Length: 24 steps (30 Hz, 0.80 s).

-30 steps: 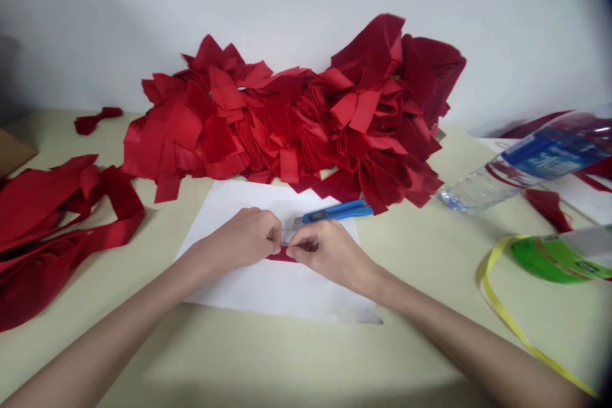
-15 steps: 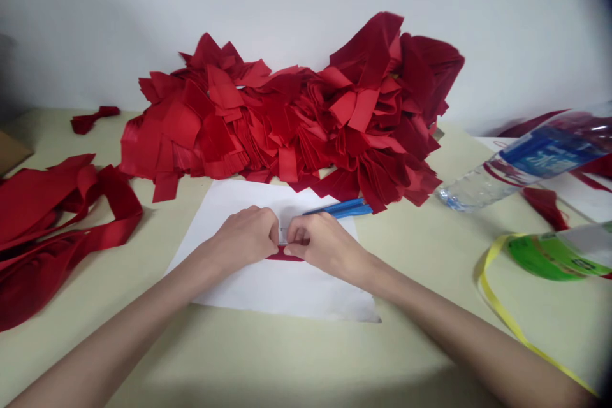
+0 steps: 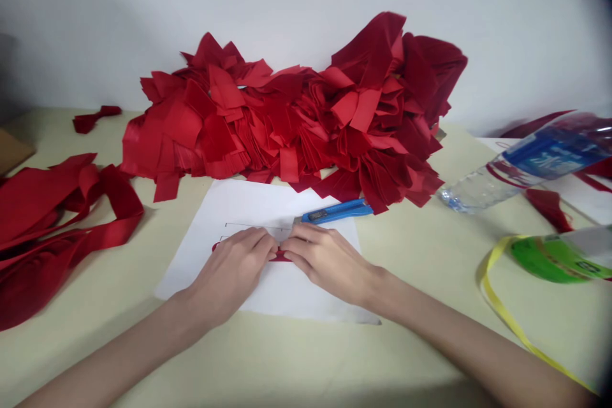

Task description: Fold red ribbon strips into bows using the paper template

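Note:
A narrow red ribbon piece (image 3: 283, 257) lies across the white paper sheet (image 3: 282, 303), which has thin black lines drawn on it. My left hand (image 3: 239, 271) is closed on the ribbon, and one rounded end shows past its far left side. Close beside it, my right hand (image 3: 329, 261) pinches the same ribbon with bent fingers. The fingertips of both hands nearly meet over its middle, and most of the ribbon is hidden under them. Just beyond my right hand lies a blue utility knife (image 3: 335, 211).
Behind the paper rises a big heap of cut red ribbon pieces (image 3: 287, 121). Longer red ribbon (image 3: 115, 223) lies in loops on the left. On the right are a clear bottle with a blue label (image 3: 540, 156), a green-labelled bottle (image 3: 549, 258) and a yellow band (image 3: 495, 296).
My left hand has turned flatter and moved slightly left and nearer me along the ribbon. My right hand has lowered its fingers onto it. More drawn lines and the knife now show.

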Motion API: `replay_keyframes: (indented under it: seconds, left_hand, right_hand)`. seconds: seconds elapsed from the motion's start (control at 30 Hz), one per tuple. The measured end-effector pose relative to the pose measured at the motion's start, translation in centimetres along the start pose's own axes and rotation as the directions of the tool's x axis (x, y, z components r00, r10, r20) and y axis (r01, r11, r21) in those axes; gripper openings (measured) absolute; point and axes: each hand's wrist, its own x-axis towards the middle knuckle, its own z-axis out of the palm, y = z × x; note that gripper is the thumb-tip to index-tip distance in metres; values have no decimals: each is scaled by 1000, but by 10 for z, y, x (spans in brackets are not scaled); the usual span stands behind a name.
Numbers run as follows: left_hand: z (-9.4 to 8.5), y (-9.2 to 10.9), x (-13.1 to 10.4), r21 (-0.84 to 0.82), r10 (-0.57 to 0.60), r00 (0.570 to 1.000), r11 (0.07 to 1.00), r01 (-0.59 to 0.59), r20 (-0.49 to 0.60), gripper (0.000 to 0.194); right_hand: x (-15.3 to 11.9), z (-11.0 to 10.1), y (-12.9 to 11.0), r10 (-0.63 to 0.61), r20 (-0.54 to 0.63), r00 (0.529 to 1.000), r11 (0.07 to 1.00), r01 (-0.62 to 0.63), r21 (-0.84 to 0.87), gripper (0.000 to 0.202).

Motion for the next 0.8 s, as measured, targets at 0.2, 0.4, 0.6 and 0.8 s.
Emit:
replay_keyframes:
  seconds: [0.2,0.4,0.6,0.8]
  left_hand:
    - [5,-9,-9,24,202,971,979,-201,-130,25]
    - [-1,-5,-11,150,344,938,930,-334,-43,26]
    - [-7,1,-5,208,267,964,942,-264,16,21]
    - [-6,0,-1,200,246,969,950,-240,-2,24]
  right_hand:
    - [-9,9,1,-257,-79,963,919,219,-328,22]
    - [-17,4,1,-351,35,936,863,338,-375,19]
    - [-11,5,-1,-288,-7,958,899,267,-348,15]
    - [-8,11,-6,-351,-41,935,811,282,-512,19]
